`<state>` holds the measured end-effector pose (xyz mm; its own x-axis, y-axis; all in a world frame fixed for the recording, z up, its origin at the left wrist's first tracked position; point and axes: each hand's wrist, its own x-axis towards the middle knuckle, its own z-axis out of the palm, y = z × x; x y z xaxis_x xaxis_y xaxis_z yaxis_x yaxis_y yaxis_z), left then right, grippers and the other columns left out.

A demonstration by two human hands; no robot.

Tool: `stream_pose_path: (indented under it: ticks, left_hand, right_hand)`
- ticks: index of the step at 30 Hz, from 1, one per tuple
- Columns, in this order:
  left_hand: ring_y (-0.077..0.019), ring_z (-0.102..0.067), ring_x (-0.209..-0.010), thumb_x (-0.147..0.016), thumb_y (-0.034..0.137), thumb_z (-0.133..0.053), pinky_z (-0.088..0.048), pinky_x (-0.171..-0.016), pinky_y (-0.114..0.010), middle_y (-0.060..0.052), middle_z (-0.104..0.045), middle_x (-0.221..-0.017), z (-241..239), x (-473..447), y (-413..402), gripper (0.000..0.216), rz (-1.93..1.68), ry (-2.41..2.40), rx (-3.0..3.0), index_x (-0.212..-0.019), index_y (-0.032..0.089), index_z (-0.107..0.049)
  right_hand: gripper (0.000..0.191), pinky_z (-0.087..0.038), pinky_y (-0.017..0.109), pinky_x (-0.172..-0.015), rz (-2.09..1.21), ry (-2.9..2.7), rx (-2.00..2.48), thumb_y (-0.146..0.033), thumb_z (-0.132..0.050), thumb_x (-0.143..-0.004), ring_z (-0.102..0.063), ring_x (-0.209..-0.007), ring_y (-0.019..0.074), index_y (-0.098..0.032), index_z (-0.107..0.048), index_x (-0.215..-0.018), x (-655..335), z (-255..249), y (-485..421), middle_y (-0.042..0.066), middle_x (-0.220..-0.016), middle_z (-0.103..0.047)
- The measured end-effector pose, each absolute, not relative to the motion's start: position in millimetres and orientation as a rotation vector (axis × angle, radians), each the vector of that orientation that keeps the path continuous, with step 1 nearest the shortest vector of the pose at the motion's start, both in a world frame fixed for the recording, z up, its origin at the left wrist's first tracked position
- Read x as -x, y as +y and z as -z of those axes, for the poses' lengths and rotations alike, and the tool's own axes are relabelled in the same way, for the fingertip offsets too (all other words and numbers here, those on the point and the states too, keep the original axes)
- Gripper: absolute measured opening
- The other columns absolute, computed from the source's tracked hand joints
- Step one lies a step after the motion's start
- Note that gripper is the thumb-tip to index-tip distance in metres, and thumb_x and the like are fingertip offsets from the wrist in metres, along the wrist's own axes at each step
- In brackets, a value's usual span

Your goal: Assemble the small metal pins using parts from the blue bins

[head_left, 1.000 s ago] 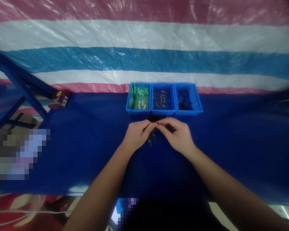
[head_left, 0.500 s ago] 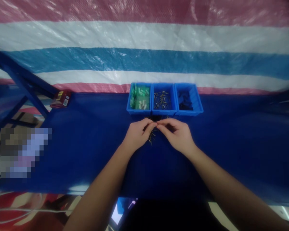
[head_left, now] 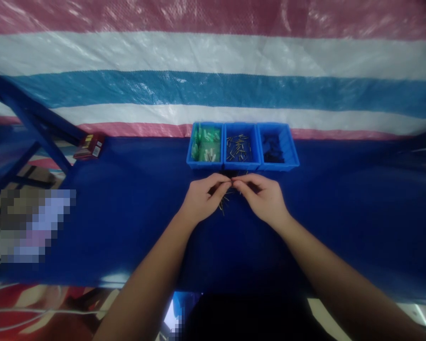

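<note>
My left hand point(head_left: 205, 196) and my right hand point(head_left: 261, 196) meet fingertip to fingertip just in front of the blue bins. Both are closed in a pinch, thumb against forefinger. Whatever sits between the fingertips is too small and hidden to name. Thin brass-coloured metal pins point(head_left: 224, 204) lie on the blue table under and beside my left hand, partly covered by it. Behind my hands, the middle bin point(head_left: 242, 166) holds many similar metal pins point(head_left: 239, 146).
The left bin point(head_left: 205, 165) holds white pieces and green plastic; the right bin point(head_left: 287, 142) holds dark parts. A dark red box point(head_left: 89, 146) lies at the far left of the blue table point(head_left: 135, 213), beside a blue metal frame point(head_left: 39, 125). A striped sheet point(head_left: 213, 90) hangs behind.
My fingertips have shifted very slightly, with a little more gap between the two pinches. The bins and loose pins are where they were.
</note>
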<state>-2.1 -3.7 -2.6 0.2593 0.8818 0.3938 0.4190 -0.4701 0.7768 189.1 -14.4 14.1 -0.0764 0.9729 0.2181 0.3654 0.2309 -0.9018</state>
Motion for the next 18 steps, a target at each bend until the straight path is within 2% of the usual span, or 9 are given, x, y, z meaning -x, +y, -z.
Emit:
stream_pose_path:
  ticks: [4,8,12,15,18]
  left_hand:
    - [-0.0092,-0.063,-0.063,-0.099,0.033,-0.059,-0.046,-0.06,-0.02,0.001,-0.071,-0.076,-0.8,3.5,-3.0,0.019,-1.1,1.164,-2.066,-0.092,0.02,-0.072]
    - [-0.0093,-0.06,-0.06,-0.1,0.036,-0.057,-0.045,-0.059,-0.022,0.002,-0.069,-0.071,-0.5,3.7,-2.4,0.026,-1.075,1.159,-2.132,-0.084,0.019,-0.07]
    - [-0.009,-0.062,-0.059,-0.097,0.038,-0.062,-0.047,-0.059,-0.02,0.001,-0.071,-0.073,1.7,3.2,-3.2,0.022,-1.114,1.154,-2.089,-0.092,0.02,-0.071]
    - [-0.0077,-0.058,-0.054,-0.093,0.037,-0.067,-0.047,-0.058,-0.019,0.005,-0.067,-0.066,2.7,1.4,-4.2,0.02,-1.124,1.153,-2.059,-0.104,0.021,-0.07]
    - [-0.007,-0.056,-0.05,-0.092,0.034,-0.069,-0.046,-0.056,-0.019,0.007,-0.062,-0.061,3.4,-0.8,-4.6,0.02,-1.124,1.173,-2.07,-0.107,0.022,-0.07]
  right_hand:
    - [0.014,-0.059,0.035,-0.078,-0.759,-1.702,1.215,-0.03,-0.069,-0.092,-0.073,-0.088,0.0198,-0.024,-0.078,-0.103,-188.0,-16.5,-15.4,0.004,-0.099,-0.078]
    - [0.014,-0.059,0.039,-0.084,-0.638,-1.815,1.129,-0.023,-0.064,-0.094,-0.071,-0.092,0.0207,-0.026,-0.077,-0.099,-187.4,-17.6,-16.8,0.005,-0.1,-0.076]
    - [0.012,-0.057,0.041,-0.084,-0.553,-1.8,1.172,-0.023,-0.066,-0.092,-0.067,-0.094,0.0221,-0.026,-0.078,-0.095,-186.7,-18.0,-17.1,0.006,-0.098,-0.073]
    - [0.009,-0.057,0.036,-0.075,-0.755,-1.63,1.236,-0.026,-0.069,-0.09,-0.067,-0.082,0.0188,-0.024,-0.076,-0.094,-185.5,-18.5,-16.3,0.004,-0.089,-0.072]
    - [0.011,-0.056,0.031,-0.07,-1.027,-1.4,1.211,-0.032,-0.072,-0.087,-0.067,-0.074,0.0153,-0.022,-0.073,-0.092,-183.7,-18.8,-14.9,0.002,-0.084,-0.073]
